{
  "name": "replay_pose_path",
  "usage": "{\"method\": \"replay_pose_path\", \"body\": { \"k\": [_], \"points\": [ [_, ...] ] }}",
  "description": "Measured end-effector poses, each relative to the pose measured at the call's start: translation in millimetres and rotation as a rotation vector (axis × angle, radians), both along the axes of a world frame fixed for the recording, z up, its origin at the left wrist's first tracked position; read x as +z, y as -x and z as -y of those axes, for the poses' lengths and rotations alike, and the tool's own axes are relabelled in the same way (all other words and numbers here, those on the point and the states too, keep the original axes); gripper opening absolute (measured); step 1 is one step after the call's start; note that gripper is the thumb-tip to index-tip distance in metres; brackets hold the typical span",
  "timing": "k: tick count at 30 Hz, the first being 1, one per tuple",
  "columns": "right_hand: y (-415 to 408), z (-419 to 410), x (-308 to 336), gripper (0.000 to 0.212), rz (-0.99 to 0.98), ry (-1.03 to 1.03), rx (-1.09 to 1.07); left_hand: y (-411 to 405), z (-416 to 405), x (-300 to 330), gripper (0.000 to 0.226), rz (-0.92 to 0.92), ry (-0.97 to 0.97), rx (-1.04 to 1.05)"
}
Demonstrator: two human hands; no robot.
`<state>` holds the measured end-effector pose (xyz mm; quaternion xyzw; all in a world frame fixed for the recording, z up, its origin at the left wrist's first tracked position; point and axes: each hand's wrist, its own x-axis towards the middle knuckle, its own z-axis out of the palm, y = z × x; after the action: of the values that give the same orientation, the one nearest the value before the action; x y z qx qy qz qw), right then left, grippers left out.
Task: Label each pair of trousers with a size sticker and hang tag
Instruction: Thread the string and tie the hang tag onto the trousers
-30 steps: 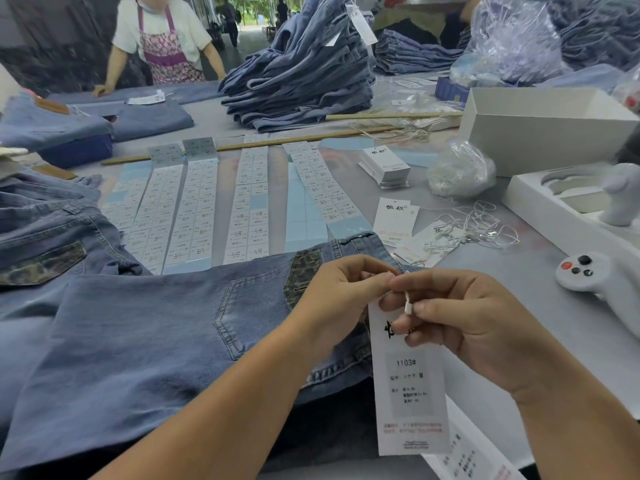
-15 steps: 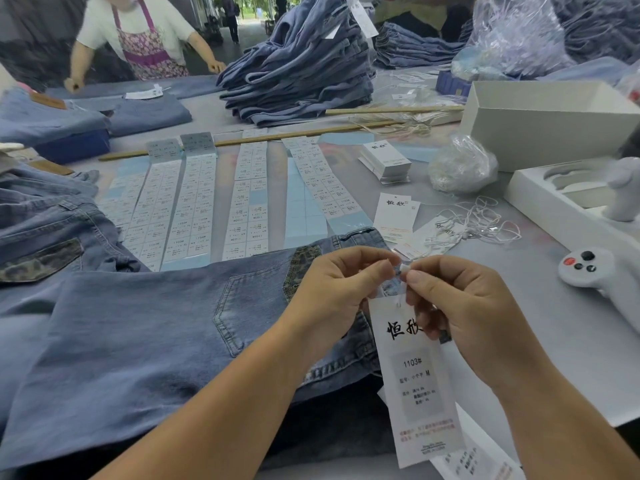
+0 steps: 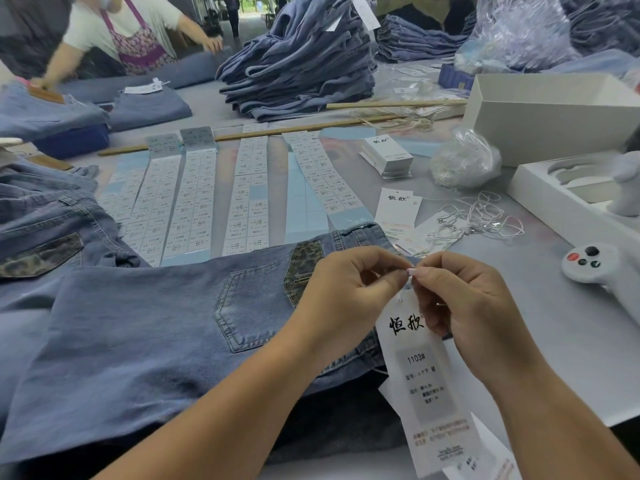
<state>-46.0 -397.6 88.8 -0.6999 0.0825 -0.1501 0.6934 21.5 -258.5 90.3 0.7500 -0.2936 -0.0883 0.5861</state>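
Hang tag (image 3: 420, 372) dangling; left hand (image 3: 346, 292), right hand (image 3: 464, 299) pinching its top.

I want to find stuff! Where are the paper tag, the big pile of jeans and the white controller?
paper tag (image 3: 420, 372), head view, on its grey printed middle.
pile of jeans (image 3: 304, 64), head view, on the folded stack's middle.
white controller (image 3: 588, 263), head view, on its buttoned top.

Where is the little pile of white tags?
The stack of white paper hang tags sits on the grey table, right of the sticker strips and left of the crinkly clear plastic bag.
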Motion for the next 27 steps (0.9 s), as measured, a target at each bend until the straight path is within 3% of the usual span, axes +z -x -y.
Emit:
{"method": "replay_pose_path", "body": {
  "k": [10,27],
  "points": [
    [-2,12,-7,0.020,-0.022,-0.092,0.086,1,-2,6,0.015,0.097,-0.095,-0.020],
    [-6,16,-14,0.016,-0.003,-0.075,0.142,-1,-4,13,0.011,0.150,-0.165,-0.082]
  ]
}}
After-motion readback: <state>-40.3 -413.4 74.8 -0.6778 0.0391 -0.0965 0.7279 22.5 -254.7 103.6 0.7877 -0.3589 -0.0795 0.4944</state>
